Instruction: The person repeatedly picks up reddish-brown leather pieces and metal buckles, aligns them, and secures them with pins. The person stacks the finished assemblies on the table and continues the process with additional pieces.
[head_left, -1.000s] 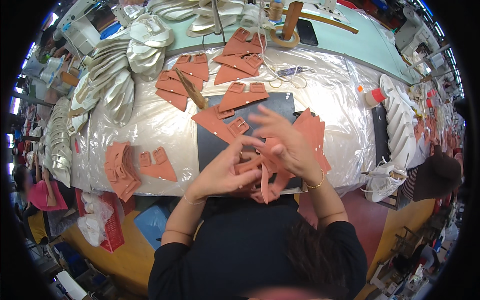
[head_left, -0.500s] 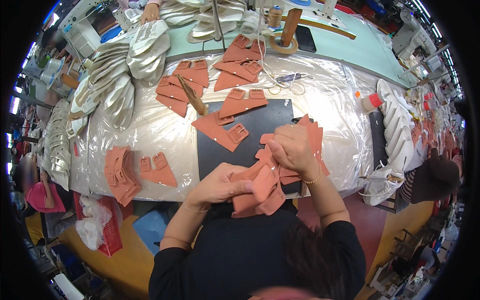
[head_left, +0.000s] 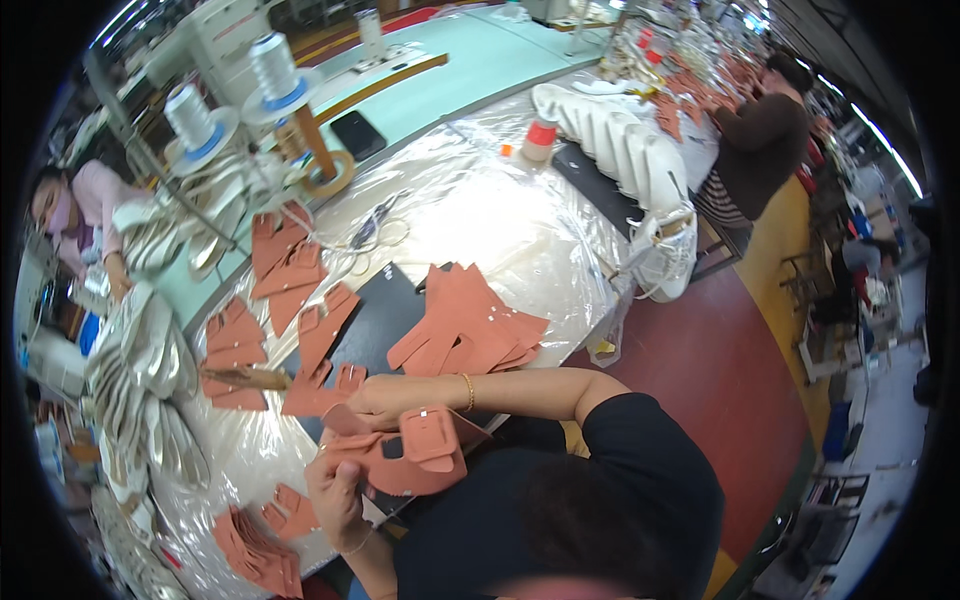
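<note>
Head cam: L hand (head_left: 338, 495) grips coral pcs (head_left: 425, 475) at near edge of tabletop (head_left: 470, 205); R hand (head_left: 390, 402) behind, fingertips hidden, grip unclear. Step looks like arranging pcs; next move prob. calls for steady L hold. R forearm (head_left: 525, 391) crosswise, L forearm (head_left: 371, 563) angled up.

A plain terracotta orange is shared by the held buckle piece (head_left: 430, 476) and the fanned pieces (head_left: 470, 325), which are set off by the black board (head_left: 380, 315). White is shown by the row of shoe parts (head_left: 610, 145), cream by the stacked shoe parts (head_left: 150, 345), and pale green by the far table (head_left: 480, 70); white thread cones (head_left: 273, 68) are underlain by blue bases (head_left: 286, 98). The floor (head_left: 690, 400) is divided into dark red and yellow, and a co-worker's garment (head_left: 722, 197) is patterned with dark and light stripes.
</note>
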